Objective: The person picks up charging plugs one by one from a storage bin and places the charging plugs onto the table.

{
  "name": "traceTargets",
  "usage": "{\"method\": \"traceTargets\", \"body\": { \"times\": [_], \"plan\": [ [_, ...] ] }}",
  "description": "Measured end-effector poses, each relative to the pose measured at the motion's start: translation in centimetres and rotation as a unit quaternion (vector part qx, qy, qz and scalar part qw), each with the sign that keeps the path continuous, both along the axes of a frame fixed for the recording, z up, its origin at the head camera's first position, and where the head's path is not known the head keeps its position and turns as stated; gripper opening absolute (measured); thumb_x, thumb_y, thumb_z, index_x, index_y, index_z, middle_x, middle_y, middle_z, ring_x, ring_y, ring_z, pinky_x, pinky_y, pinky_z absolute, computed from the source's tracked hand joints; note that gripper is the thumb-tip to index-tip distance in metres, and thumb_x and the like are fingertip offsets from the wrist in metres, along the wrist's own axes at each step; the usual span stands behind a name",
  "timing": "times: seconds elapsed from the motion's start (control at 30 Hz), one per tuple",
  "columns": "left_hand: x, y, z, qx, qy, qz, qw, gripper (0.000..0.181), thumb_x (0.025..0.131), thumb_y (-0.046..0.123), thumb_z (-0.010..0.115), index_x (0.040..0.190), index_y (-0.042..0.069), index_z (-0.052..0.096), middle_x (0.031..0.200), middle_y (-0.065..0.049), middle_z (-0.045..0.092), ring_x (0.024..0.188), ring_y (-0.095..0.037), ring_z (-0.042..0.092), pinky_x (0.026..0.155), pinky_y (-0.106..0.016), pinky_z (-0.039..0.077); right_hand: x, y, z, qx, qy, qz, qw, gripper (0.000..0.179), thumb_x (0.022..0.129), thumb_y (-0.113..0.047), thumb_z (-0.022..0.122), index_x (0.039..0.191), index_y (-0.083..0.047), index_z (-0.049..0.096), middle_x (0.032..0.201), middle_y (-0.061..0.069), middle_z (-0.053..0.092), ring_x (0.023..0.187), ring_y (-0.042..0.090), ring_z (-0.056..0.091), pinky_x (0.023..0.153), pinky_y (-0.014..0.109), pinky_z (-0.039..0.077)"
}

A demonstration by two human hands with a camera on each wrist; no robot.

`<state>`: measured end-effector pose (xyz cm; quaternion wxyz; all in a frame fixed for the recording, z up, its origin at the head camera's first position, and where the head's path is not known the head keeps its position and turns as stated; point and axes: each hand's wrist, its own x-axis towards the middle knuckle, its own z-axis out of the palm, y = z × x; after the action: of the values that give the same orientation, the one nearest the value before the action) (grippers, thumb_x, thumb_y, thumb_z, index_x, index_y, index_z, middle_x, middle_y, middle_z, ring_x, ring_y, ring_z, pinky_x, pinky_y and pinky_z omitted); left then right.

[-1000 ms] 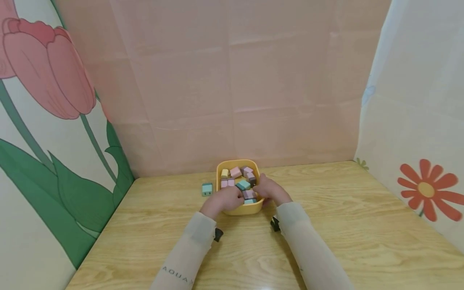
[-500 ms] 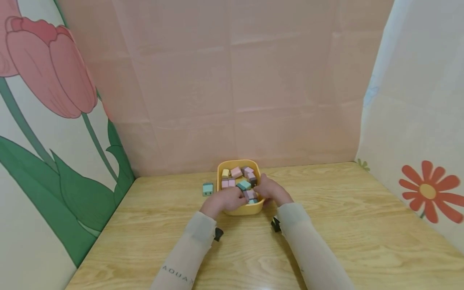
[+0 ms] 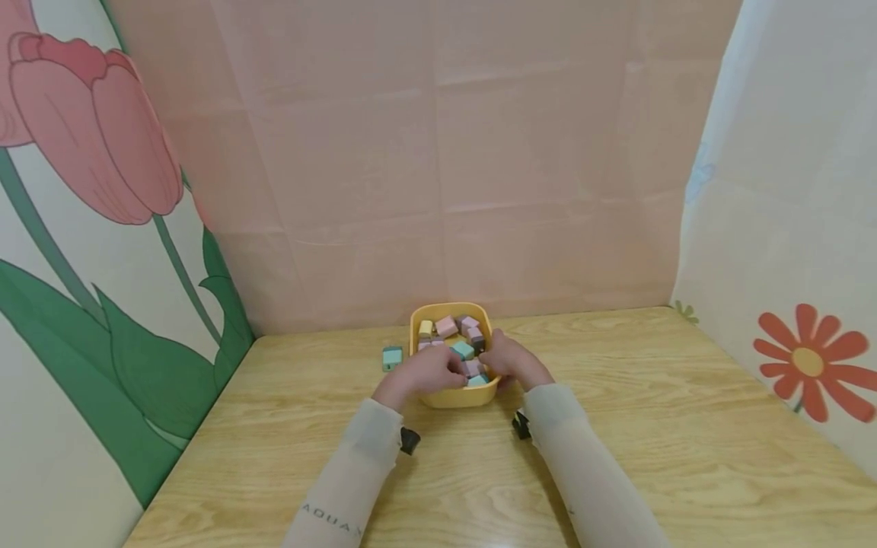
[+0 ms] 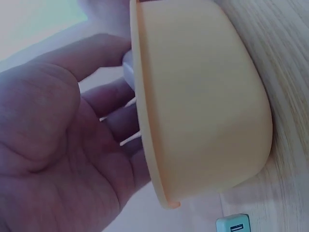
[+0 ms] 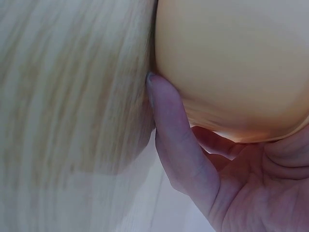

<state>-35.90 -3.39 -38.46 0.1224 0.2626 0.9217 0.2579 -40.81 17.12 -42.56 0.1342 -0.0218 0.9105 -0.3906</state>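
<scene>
A yellow plastic basket (image 3: 452, 397) stands on the table, holding several small blocks, among them a teal block (image 3: 463, 350), a pink block (image 3: 446, 327) and a yellow block (image 3: 425, 328). My left hand (image 3: 430, 371) reaches over its near left rim. In the left wrist view, a pale lilac block (image 4: 128, 70) shows between thumb and index finger; the rim hides the fingertips, so I cannot tell whether they pinch it. My right hand (image 3: 512, 358) grips the basket's right side. One digit (image 5: 169, 111) presses the outer wall, while other fingers bend behind the rim.
A loose teal block (image 3: 392, 358) with dark slots lies on the wooden table (image 3: 308, 426), just left of the basket. A pink backdrop (image 3: 438, 175) rises behind. Floral panels flank the table. Dark wrist devices (image 3: 409, 441) sit under both sleeves.
My left hand has shifted slightly left and back, now partly covering the lilac blocks at the basket's left. A teal block at the near end has shifted slightly right. The right hand keeps its place.
</scene>
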Motion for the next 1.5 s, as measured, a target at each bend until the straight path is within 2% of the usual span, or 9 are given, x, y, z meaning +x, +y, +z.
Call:
{"method": "traceTargets", "body": {
  "times": [0.2, 0.43, 0.53, 0.63, 0.77, 0.97, 1.2, 1.33, 1.5],
  "plan": [
    [-0.2, -0.3, 0.3, 0.0, 0.0, -0.027, 0.9996, 0.028, 0.108, 0.026, 0.066, 0.126, 0.009, 0.081, 0.111, 0.001, 0.081, 0.088, -0.009, 0.063, 0.087, -0.031, 0.057, 0.1, 0.0, 0.0, -0.001, 0.001, -0.001, 1.0, 0.065, 0.106, -0.014, 0.056, 0.158, 0.009, 0.024, 0.119, 0.024, 0.053, 0.074, 0.023, 0.062, 0.066, 0.04, 0.067],
    [0.0, -0.4, 0.4, -0.011, -0.025, -0.043, 0.9987, 0.031, 0.111, 0.024, 0.059, 0.127, 0.007, 0.079, 0.083, 0.001, 0.064, 0.069, -0.01, 0.049, 0.073, -0.026, 0.046, 0.1, 0.0, 0.1, 0.003, -0.001, -0.001, 1.0, 0.065, 0.108, -0.014, 0.055, 0.159, 0.008, 0.023, 0.126, 0.026, 0.053, 0.076, 0.023, 0.063, 0.068, 0.04, 0.067],
    [0.0, -0.5, 0.4, -0.017, -0.018, -0.052, 0.9983, 0.033, 0.112, 0.024, 0.058, 0.132, 0.007, 0.078, 0.102, -0.001, 0.076, 0.081, -0.008, 0.058, 0.083, -0.029, 0.055, 0.1, -0.1, 0.1, 0.001, 0.0, 0.001, 1.0, 0.065, 0.107, -0.014, 0.054, 0.159, 0.009, 0.023, 0.129, 0.027, 0.053, 0.077, 0.024, 0.064, 0.067, 0.041, 0.067],
    [-0.1, -0.6, 0.4, -0.025, -0.007, -0.067, 0.9974, 0.035, 0.112, 0.025, 0.057, 0.136, 0.007, 0.076, 0.13, -0.004, 0.079, 0.102, -0.008, 0.067, 0.102, -0.035, 0.059, 0.1, -0.1, 0.1, 0.0, 0.003, 0.002, 1.0, 0.064, 0.107, -0.014, 0.055, 0.158, 0.009, 0.024, 0.129, 0.028, 0.053, 0.076, 0.024, 0.064, 0.067, 0.041, 0.067],
    [-0.2, -0.9, 0.6, -0.026, -0.002, -0.079, 0.9965, 0.035, 0.113, 0.026, 0.056, 0.137, 0.008, 0.075, 0.132, -0.005, 0.078, 0.104, -0.01, 0.068, 0.103, -0.036, 0.059, 0.1, 0.0, 0.1, -0.004, 0.005, 0.003, 1.0, 0.064, 0.106, -0.013, 0.055, 0.158, 0.009, 0.025, 0.128, 0.027, 0.053, 0.077, 0.024, 0.065, 0.067, 0.041, 0.067],
    [0.0, -1.2, 0.9, -0.01, 0.002, -0.08, 0.9967, 0.032, 0.112, 0.027, 0.061, 0.135, 0.012, 0.077, 0.125, -0.001, 0.079, 0.094, -0.008, 0.062, 0.092, -0.03, 0.055, -0.1, 0.0, 0.0, -0.002, -0.002, 0.0, 1.0, 0.063, 0.106, -0.013, 0.056, 0.158, 0.008, 0.026, 0.128, 0.026, 0.052, 0.081, 0.027, 0.067, 0.067, 0.04, 0.067],
    [0.0, -1.2, 1.0, 0.004, -0.002, -0.073, 0.9974, 0.031, 0.108, 0.026, 0.068, 0.135, 0.011, 0.076, 0.128, -0.001, 0.079, 0.107, -0.009, 0.069, 0.102, -0.037, 0.058, -0.4, 0.1, -0.1, 0.012, -0.003, -0.003, 0.9999, 0.063, 0.105, -0.014, 0.058, 0.156, 0.008, 0.027, 0.13, 0.026, 0.053, 0.088, 0.03, 0.071, 0.065, 0.039, 0.067],
    [0.0, -1.1, 1.0, 0.001, 0.002, -0.069, 0.9976, 0.03, 0.107, 0.023, 0.07, 0.132, 0.01, 0.077, 0.125, -0.001, 0.08, 0.106, -0.01, 0.069, 0.103, -0.039, 0.058, -0.5, 0.1, -0.2, 0.01, -0.003, -0.005, 0.9999, 0.061, 0.104, -0.013, 0.058, 0.154, 0.008, 0.029, 0.128, 0.025, 0.052, 0.09, 0.03, 0.07, 0.065, 0.039, 0.067],
    [0.1, -1.0, 1.2, 0.004, 0.005, -0.048, 0.9988, 0.036, 0.103, 0.021, 0.075, 0.138, 0.009, 0.074, 0.13, -0.004, 0.078, 0.116, -0.016, 0.07, 0.108, -0.041, 0.057, -0.4, 0.1, -0.2, 0.004, -0.001, -0.005, 1.0, 0.062, 0.104, -0.012, 0.058, 0.154, 0.008, 0.029, 0.126, 0.024, 0.052, 0.087, 0.029, 0.068, 0.065, 0.039, 0.067]
  ]
}}
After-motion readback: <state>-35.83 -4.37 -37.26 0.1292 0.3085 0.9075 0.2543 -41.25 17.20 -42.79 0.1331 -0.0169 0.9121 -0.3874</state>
